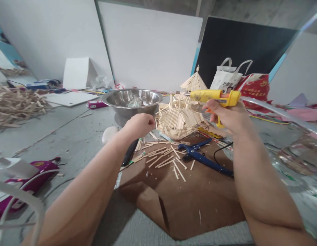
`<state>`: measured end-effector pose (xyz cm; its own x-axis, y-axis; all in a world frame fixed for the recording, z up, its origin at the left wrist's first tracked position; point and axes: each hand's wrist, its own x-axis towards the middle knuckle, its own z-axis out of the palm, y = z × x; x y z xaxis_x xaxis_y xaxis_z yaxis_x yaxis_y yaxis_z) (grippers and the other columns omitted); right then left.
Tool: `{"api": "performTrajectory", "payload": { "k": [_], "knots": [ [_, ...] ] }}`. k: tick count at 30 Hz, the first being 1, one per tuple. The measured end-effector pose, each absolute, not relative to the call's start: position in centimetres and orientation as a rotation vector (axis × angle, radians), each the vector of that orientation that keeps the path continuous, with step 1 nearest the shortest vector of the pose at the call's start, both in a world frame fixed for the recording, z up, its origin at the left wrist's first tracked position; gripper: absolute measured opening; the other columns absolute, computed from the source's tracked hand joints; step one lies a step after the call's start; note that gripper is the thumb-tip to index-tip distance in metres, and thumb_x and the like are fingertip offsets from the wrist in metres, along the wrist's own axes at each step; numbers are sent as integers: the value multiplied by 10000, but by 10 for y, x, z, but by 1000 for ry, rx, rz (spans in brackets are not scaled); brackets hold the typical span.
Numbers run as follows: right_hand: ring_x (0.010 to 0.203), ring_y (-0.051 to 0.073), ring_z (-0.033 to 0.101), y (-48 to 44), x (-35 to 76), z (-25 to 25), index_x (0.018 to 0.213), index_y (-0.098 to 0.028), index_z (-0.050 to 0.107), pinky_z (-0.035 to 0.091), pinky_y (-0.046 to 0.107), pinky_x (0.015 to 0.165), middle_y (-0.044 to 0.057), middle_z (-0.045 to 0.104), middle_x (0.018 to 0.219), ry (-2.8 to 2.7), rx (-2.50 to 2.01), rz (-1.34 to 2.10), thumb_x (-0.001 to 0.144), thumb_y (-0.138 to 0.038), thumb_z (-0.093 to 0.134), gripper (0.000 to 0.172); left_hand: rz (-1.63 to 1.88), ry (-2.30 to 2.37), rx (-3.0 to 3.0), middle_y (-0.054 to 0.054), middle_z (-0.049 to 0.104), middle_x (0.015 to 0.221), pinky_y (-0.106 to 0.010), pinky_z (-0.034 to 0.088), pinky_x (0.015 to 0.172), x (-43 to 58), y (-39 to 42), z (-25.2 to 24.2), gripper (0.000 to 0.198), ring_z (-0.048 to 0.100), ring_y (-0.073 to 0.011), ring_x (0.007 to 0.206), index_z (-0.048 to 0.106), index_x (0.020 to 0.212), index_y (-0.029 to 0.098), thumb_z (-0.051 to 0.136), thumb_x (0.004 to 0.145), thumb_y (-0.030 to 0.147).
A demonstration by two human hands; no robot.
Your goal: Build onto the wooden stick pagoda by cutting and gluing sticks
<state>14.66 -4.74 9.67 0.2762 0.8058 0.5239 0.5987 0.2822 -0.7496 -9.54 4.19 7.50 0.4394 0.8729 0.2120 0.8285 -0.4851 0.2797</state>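
From where I stand, the little stick house (180, 118) sits in the middle, between the person's two hands, at the far edge of the brown sheet (196, 201). The left hand (141, 124) is the nearer one, right by the house's left side. Its fingers are curled in, but I can't tell if they pinch a stick or nothing at all. The right hand (226, 116) is up on the other side, wrapped around the grip of a yellow glue gun (212, 97). The gun lies long ways from right to left, almost flat, and its thin tip points left, across the upper part of the house. I can't tell if the tip touches the wood or just hangs in front of it. The gun hides some of the sticks behind it. The pointy roof (194, 82) peeks out above, and I can't tell how it joins the lower part. Loose sticks (163, 159) and a blue cutter (199, 155) lie in front, and the right arm covers the cutter's handle ends.
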Motion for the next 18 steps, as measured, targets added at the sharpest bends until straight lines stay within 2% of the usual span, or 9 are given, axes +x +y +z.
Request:
{"api": "performTrajectory", "payload": {
  "k": [4,9,14,18],
  "knots": [
    [413,82,464,-53,145,102,724,-194,562,351,211,369,15,581,621,-1342,-1424,299,620,-521,562,344,150,1440,2608,-4,618,686,-239,359,581,-97,45,67,141,517,-142,609,620,624,241,489,570,251],
    [412,71,462,-58,146,106,749,-160,565,348,200,364,42,587,635,-1381,-1419,349,622,-507,570,370,-143,1605,2635,-48,627,764,-285,378,614,-104,56,56,183,543,-192,681,627,662,242,462,582,243],
    [402,55,447,-59,146,107,821,-162,551,342,188,354,41,581,688,-1445,-1394,378,646,-489,559,371,-268,1513,2660,-72,626,817,-291,390,637,-90,48,47,218,545,-200,724,628,739,234,489,589,310],
    [396,45,431,-59,146,106,815,-176,551,342,180,352,19,566,683,-1476,-1376,445,642,-468,574,340,-209,1321,2727,-64,622,795,-271,393,628,-74,37,41,221,542,-182,713,626,761,229,465,623,291]
  ]
}}
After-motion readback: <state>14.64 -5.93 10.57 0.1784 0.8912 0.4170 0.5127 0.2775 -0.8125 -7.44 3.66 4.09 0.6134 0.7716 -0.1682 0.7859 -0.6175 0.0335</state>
